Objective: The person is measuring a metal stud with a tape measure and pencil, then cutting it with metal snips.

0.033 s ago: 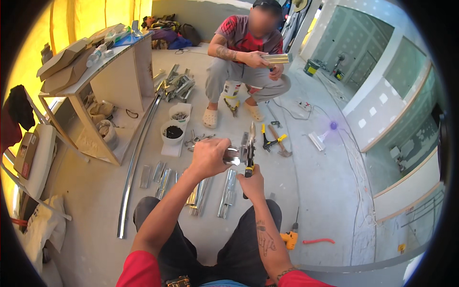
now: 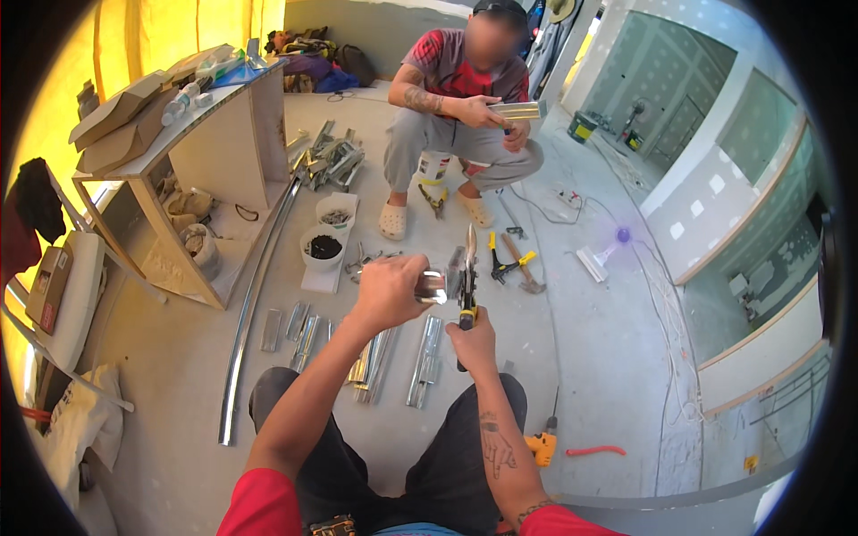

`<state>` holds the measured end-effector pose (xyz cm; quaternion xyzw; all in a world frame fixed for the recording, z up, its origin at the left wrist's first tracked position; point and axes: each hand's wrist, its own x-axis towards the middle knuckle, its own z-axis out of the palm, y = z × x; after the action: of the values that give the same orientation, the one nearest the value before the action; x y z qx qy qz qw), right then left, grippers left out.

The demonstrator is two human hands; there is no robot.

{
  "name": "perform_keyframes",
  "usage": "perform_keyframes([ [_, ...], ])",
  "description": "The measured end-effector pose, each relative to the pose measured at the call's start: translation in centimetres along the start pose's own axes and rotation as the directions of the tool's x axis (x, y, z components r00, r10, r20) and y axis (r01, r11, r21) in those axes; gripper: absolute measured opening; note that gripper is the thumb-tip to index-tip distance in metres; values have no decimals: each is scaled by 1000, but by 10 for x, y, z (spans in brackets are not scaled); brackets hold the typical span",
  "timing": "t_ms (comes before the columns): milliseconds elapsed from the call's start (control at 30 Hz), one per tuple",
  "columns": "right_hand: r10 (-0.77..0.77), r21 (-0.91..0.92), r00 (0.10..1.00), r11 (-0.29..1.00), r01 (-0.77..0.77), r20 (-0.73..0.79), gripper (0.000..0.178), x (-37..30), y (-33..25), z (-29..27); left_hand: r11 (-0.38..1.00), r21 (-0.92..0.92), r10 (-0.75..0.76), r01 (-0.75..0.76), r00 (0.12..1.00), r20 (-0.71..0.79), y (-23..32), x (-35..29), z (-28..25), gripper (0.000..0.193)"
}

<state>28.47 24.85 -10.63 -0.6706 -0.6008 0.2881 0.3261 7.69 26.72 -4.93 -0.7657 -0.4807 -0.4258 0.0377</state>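
The left hand [image 2: 391, 290] sits slightly farther left than before, the shiny metal piece [image 2: 432, 287] shifting with it. Its fingers pinch that piece just left of the snips [image 2: 467, 290]; the right hand [image 2: 472, 338] wraps closely around their handles (how far the blades part, I cannot tell).

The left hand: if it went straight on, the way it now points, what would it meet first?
The left hand, with its shiny metal piece leading, would probably meet the snips in the right hand first, though depth is unclear.
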Motion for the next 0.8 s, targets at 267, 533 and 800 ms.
perform_keyframes([
  [267, -253, 257, 965, 930, 263, -70, 41, 0, 24, -10, 804, -256, -572, 536, 816, -89, -43, 8, -4, 57],
  [533, -57, 254, 987, 962, 95, -150, 50, -16, 3, -21, 877, -172, -456, 448, 890, -9, -28, 20, -44, 64],
  [800, -158, 662, 915, 736, -142, 371, 49, -21, 1, -29, 891, -397, -264, 222, 963, -55, -29, 15, -53, 65],
])
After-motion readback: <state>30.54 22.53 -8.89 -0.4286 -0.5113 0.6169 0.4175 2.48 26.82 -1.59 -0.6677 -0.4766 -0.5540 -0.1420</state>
